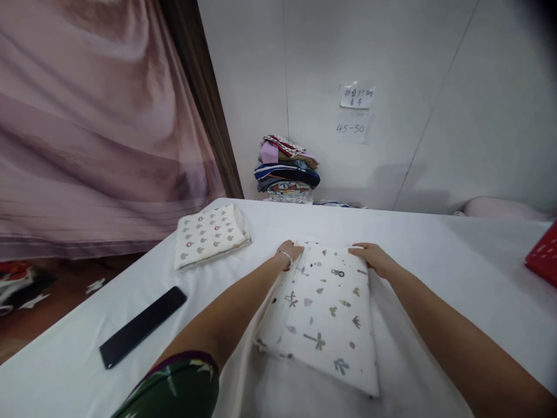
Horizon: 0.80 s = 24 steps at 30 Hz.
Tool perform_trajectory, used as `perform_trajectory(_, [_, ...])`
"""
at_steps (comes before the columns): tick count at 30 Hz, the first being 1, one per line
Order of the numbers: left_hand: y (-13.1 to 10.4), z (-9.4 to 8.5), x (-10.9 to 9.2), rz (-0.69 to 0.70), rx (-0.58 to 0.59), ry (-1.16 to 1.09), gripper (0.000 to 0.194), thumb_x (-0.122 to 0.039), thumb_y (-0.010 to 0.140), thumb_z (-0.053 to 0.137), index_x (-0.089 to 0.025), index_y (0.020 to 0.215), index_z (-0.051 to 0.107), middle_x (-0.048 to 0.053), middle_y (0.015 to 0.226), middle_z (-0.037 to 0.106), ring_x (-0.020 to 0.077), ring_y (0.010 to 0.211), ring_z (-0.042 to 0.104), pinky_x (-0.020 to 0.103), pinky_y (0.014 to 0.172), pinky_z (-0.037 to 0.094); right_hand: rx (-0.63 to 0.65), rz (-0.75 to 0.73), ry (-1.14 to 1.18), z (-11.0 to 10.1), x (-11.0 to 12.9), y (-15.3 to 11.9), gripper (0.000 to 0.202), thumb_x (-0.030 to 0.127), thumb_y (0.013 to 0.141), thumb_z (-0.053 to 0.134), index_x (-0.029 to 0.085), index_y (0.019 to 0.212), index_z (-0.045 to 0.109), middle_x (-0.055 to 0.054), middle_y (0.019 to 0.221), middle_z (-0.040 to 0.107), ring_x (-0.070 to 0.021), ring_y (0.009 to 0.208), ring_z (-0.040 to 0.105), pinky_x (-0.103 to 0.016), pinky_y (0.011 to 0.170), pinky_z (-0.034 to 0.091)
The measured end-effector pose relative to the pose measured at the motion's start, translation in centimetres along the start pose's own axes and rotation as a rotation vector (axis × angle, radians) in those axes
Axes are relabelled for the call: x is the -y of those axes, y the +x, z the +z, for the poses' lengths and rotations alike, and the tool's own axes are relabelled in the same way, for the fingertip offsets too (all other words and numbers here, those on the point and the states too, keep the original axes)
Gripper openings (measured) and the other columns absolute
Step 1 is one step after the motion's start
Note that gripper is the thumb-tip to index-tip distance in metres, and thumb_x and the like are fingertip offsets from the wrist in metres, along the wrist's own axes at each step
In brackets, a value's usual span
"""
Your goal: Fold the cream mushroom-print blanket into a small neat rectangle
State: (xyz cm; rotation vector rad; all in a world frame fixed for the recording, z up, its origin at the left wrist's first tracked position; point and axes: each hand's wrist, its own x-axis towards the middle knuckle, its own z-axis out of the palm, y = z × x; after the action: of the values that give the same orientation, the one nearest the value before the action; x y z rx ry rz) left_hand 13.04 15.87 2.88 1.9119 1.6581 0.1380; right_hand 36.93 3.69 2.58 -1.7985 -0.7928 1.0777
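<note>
A folded white cloth printed with small plants and figures lies on the white-covered table in front of me. My left hand, with a bracelet at the wrist, is closed on its far left corner; the fingertips are partly hidden. At the far right corner my right hand pinches the cloth's edge, fingers pointing left. The near edge of the cloth reaches toward my body. To the left of my left hand lies a second folded white cloth with grey and red prints, touched by neither hand.
A long black flat object lies on the table at the left. Beyond the far edge stands a pile of folded fabrics against the wall. Something red is at the right edge. A pink curtain hangs on the left.
</note>
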Motion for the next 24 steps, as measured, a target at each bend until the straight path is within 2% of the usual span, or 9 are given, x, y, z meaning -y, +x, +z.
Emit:
perform_trajectory(2, [0.3,0.2,-0.8,0.041,-0.002,-0.014,0.045,-0.046,0.076,0.057,-0.013,0.106,0.058,0.015,0.112,0.062,0.0273,0.101,0.059,0.030,0.076,0.047,-0.022,-0.056,0.071,-0.8,0.0,-0.1,0.053,0.033,0.058,0.075,0.013,0.106,0.062,-0.014,0.106,0.065,-0.0236,0.092,0.061,-0.026,0.064,0.051])
perform_trajectory(5, [1.1,0.8,-3.5,0.140,0.007,-0.052,0.051,-0.051,0.078,0.054,-0.015,0.114,0.053,0.012,0.114,0.061,0.0238,0.099,0.060,0.027,0.075,0.047,-0.164,-0.098,0.131,-3.4,-0.8,-0.2,0.051,0.031,0.059,0.074,0.014,0.105,0.063,-0.013,0.104,0.065,-0.0221,0.085,0.062,-0.025,0.059,0.051])
perform_trajectory(9, [1.3,1.6,-7.6,0.307,0.051,-0.090,0.056,-0.050,0.081,0.052,-0.016,0.125,0.045,0.008,0.121,0.058,0.0188,0.102,0.058,0.023,0.082,0.045,-0.412,-0.007,0.106,-8.1,-3.7,-0.8,0.042,0.031,0.061,0.072,0.012,0.097,0.064,-0.012,0.094,0.067,-0.0199,0.076,0.063,-0.023,0.053,0.050])
perform_trajectory(11, [0.2,1.8,-8.3,0.379,0.069,-0.086,0.053,-0.047,0.081,0.052,-0.017,0.124,0.046,0.008,0.125,0.055,0.0197,0.105,0.056,0.026,0.086,0.044,-0.381,0.074,0.066,-10.3,-4.9,-1.3,0.034,0.032,0.062,0.071,0.012,0.089,0.065,-0.011,0.084,0.068,-0.0191,0.069,0.063,-0.024,0.051,0.051])
perform_trajectory(15, [-5.2,2.7,-6.4,0.582,0.078,-0.039,0.044,-0.043,0.079,0.057,-0.022,0.117,0.054,0.005,0.126,0.054,0.0216,0.113,0.050,0.031,0.096,0.037,-0.175,0.155,-0.031,-12.6,-4.9,-2.0,0.038,0.040,0.062,0.072,0.010,0.084,0.066,-0.012,0.080,0.068,-0.0192,0.065,0.063,-0.028,0.056,0.055])
perform_trajectory(17, [-9.0,3.7,-4.7,0.902,0.049,0.074,0.043,-0.044,0.079,0.055,-0.022,0.116,0.053,0.006,0.122,0.055,0.0229,0.113,0.049,0.036,0.099,0.034,-0.167,0.158,-0.142,-12.8,-3.9,-1.7,0.045,0.046,0.063,0.071,0.010,0.089,0.065,-0.015,0.091,0.067,-0.0220,0.074,0.064,-0.031,0.061,0.055])
perform_trajectory(19, [-12.7,5.1,-3.0,1.153,0.090,0.164,0.054,-0.053,0.075,0.057,-0.024,0.121,0.049,0.006,0.122,0.055,0.0245,0.111,0.049,0.041,0.098,0.033,-0.186,0.161,-0.294,-12.6,-2.7,-1.1,0.048,0.051,0.065,0.068,0.012,0.094,0.065,-0.016,0.103,0.065,-0.0259,0.086,0.063,-0.032,0.064,0.054])
perform_trajectory(21, [-15.3,6.4,-1.8,1.282,0.105,0.231,0.063,-0.054,0.072,0.060,-0.022,0.125,0.044,0.008,0.126,0.052,0.0258,0.114,0.046,0.043,0.098,0.031,-0.165,0.160,-0.426,-12.2,-1.7,-0.3,0.048,0.052,0.067,0.065,0.015,0.096,0.066,-0.015,0.111,0.063,-0.0281,0.095,0.061,-0.033,0.067,0.053])
perform_trajectory(24, [-17.1,7.5,-1.2,1.356,0.079,0.339,0.063,-0.040,0.073,0.060,-0.019,0.129,0.039,0.010,0.133,0.045,0.0269,0.120,0.039,0.048,0.100,0.026,-0.063,0.126,-0.531,-11.7,-1.2,0.8,0.045,0.051,0.070,0.062,0.016,0.098,0.066,-0.014,0.114,0.062,-0.0287,0.099,0.059,-0.034,0.071,0.051])
